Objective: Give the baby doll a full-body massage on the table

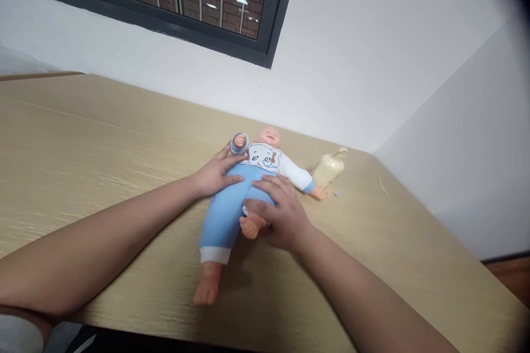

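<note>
A baby doll (217, 218) in a white top with an animal face print and light-blue trousers lies on its back on the table, head away from me. My left hand (215, 175) grips its waist on the left side, thumb and forefinger over the clothing, the other fingers partly hidden beside the doll's raised arm. Around the doll's bent leg, on the right, my right hand (285, 212) is closed, with the bare foot poking out by the thumb. The other leg is stretched straight toward me.
A cream-coloured bottle (330, 168) lies by the doll's outstretched hand. Near it are a small bluish bit (335, 194) and a thin pale strand (383, 185) on the wooden table (136, 276). White walls and a dark-framed window (165, 16) border the far side.
</note>
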### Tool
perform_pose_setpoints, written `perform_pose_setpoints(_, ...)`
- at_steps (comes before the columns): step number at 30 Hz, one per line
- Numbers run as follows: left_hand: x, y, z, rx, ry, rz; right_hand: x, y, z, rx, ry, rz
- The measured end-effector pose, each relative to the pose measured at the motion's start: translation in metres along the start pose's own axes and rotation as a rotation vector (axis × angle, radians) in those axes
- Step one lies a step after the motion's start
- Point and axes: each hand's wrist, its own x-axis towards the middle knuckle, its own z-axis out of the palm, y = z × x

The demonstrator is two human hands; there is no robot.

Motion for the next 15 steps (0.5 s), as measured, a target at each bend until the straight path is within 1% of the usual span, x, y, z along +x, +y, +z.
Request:
perform_pose_setpoints(3,0.000,0.001,0.000,0.002,-0.020,0.025,0.001,0.011,0.006,-0.020,0.048,0.046)
perform_pose_setpoints(5,-0.001,0.001,0.001,-0.005,-0.023,-0.006,0.002,0.011,0.007,-0.016,0.051,0.050)
perform_pose_setpoints(8,-0.002,0.001,0.003,-0.028,0.015,-0.128,0.001,0.002,0.002,-0.012,0.025,0.034)
perform_pose_setpoints(12,-0.003,-0.002,0.004,-0.033,0.084,-0.344,-0.001,-0.015,-0.004,0.058,-0.055,-0.052)
perform_pose_setpoints(15,-0.004,-0.002,0.002,-0.003,0.070,-0.415,0.000,-0.027,-0.004,0.147,-0.102,-0.138)
